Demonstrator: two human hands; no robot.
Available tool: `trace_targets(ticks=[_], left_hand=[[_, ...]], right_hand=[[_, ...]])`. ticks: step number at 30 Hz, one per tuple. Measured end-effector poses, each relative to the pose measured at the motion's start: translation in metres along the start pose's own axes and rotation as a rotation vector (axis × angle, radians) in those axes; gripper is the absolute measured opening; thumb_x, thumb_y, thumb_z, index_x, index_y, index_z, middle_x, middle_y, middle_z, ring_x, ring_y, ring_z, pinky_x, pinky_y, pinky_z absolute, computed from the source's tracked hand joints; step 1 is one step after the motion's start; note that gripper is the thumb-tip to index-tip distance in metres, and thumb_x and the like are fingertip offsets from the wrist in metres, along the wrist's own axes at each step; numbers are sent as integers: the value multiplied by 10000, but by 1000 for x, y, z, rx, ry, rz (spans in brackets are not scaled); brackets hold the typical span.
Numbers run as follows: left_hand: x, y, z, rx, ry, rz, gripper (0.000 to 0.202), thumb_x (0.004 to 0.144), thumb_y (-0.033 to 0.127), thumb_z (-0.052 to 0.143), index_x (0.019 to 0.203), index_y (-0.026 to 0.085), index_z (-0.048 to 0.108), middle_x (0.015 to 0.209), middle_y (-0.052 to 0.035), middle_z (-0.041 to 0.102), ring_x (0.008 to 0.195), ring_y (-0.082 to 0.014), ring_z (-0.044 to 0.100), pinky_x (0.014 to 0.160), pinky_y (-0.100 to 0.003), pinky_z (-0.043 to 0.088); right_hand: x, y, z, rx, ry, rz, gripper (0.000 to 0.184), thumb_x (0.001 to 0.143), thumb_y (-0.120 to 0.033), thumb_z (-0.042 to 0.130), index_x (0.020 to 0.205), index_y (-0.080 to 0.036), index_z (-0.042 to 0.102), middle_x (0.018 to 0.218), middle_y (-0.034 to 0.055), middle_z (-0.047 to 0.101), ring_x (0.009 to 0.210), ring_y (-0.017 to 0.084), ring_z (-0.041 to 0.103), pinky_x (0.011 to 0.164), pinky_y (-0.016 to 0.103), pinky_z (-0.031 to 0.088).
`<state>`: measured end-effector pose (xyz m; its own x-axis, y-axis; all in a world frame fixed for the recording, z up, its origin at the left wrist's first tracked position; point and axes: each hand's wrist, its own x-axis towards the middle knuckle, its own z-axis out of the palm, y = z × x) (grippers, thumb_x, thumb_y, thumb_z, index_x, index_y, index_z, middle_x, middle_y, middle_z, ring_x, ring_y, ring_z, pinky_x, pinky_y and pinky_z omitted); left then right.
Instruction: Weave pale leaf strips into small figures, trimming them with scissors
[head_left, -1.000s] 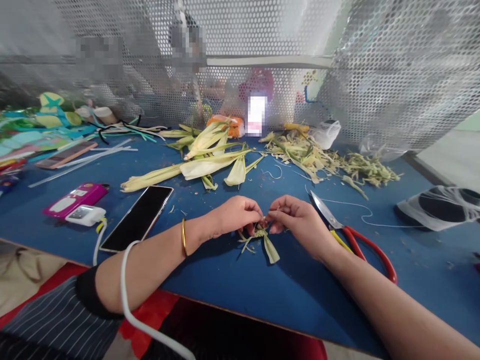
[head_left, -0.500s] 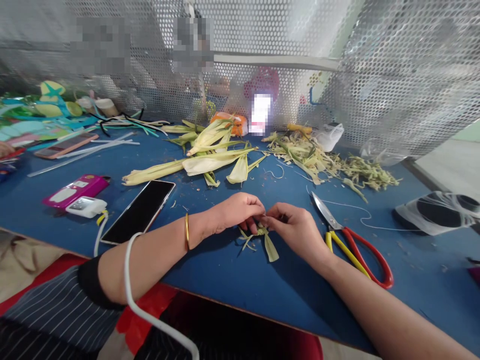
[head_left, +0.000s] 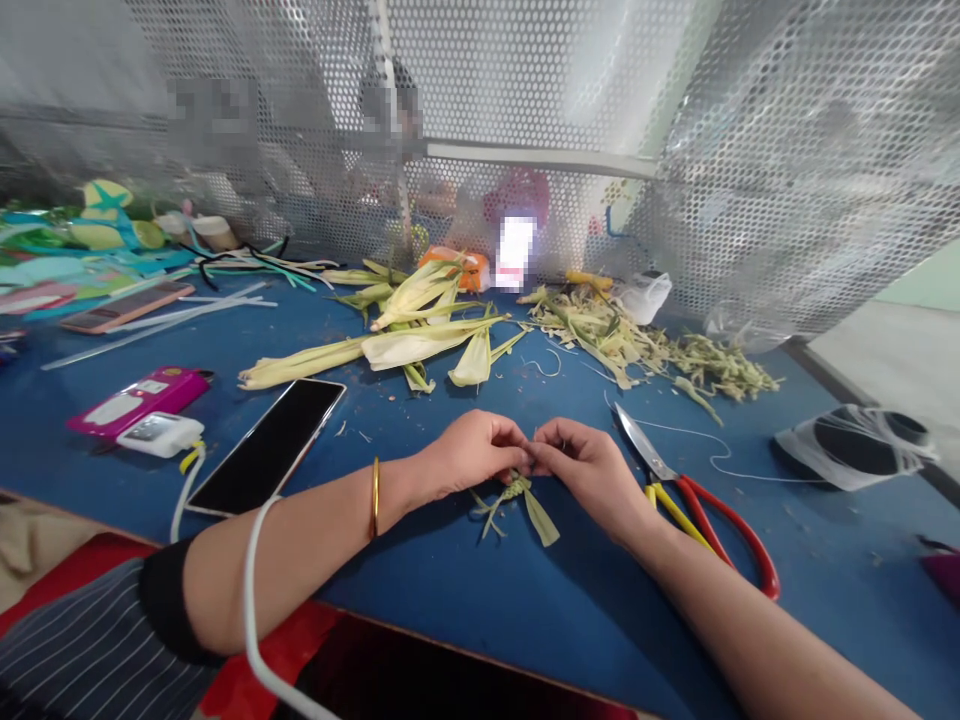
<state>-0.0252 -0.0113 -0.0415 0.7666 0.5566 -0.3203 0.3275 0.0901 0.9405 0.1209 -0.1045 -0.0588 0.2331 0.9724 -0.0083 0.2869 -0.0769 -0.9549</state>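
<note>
A small braided strip of corn husk (head_left: 516, 488) hangs at the fingertips of both hands, just above the blue table, with loose husk ends spreading below it. My left hand (head_left: 478, 450) is closed in a pinch on its upper end. From the other side, my right hand (head_left: 585, 462) pinches at the same spot, thumb and forefinger pressed together. The fingers hide the exact part being held. Red-and-yellow-handled scissors (head_left: 694, 510) lie open beside my right hand. A white thread (head_left: 721, 450) runs from behind the scissors to a dark, plastic-wrapped spool (head_left: 855, 445) on the right.
Whole corn husks (head_left: 420, 345) lie beyond my hands, with a heap of husk scraps (head_left: 622, 335) to their right. A black-screened phone (head_left: 270, 445) is near my left forearm, across which a white cable (head_left: 255, 580) loops. A magenta case (head_left: 139, 400) sits farther left. Perforated mesh (head_left: 525, 90) closes the back.
Both hands have drawn slightly closer at the fingertips, and more of the braided husk shows beneath them. The whole view has shifted a little, with table items appearing lower.
</note>
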Motion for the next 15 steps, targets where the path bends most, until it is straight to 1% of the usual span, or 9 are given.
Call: trace_targets(ticks=[3, 6, 9, 12, 15], left_hand=[[0, 1, 0, -11, 4, 24, 98, 791, 177, 644, 701, 140, 632, 657, 11, 651, 523, -68, 555, 546, -198, 439], [0, 2, 0, 19, 0, 46, 107, 813, 191, 625, 724, 132, 623, 699, -6, 670, 500, -61, 542, 525, -200, 429], [0, 3, -1, 39, -9, 59, 114, 850, 223, 586, 777, 137, 602, 722, -13, 673, 471, -53, 531, 439, -177, 359], [-1, 3, -2, 17, -49, 52, 103, 871, 241, 548, 823, 151, 568, 742, -13, 677, 451, -56, 535, 381, -172, 306], [-2, 4, -2, 1, -56, 39, 101, 872, 244, 547, 822, 156, 542, 794, -15, 685, 464, -49, 547, 385, -168, 321]], right_hand=[[1, 0, -1, 3, 10, -15, 264, 811, -440, 619, 699, -202, 588, 652, -8, 620, 636, 147, 586, 605, 267, 473], [3, 1, -1, 14, 14, -24, 255, 812, -433, 615, 708, -202, 584, 657, -12, 613, 641, 145, 587, 614, 266, 474], [3, 2, -1, 26, 12, -37, 250, 828, -427, 603, 729, -197, 591, 674, -4, 627, 659, 147, 588, 630, 269, 468], [4, 2, -2, 29, 0, -46, 240, 847, -411, 583, 740, -196, 589, 685, 1, 638, 668, 149, 584, 643, 274, 461], [3, 1, -5, -11, -21, -41, 167, 852, -360, 570, 828, -199, 609, 707, -5, 637, 671, 152, 584, 647, 276, 460]])
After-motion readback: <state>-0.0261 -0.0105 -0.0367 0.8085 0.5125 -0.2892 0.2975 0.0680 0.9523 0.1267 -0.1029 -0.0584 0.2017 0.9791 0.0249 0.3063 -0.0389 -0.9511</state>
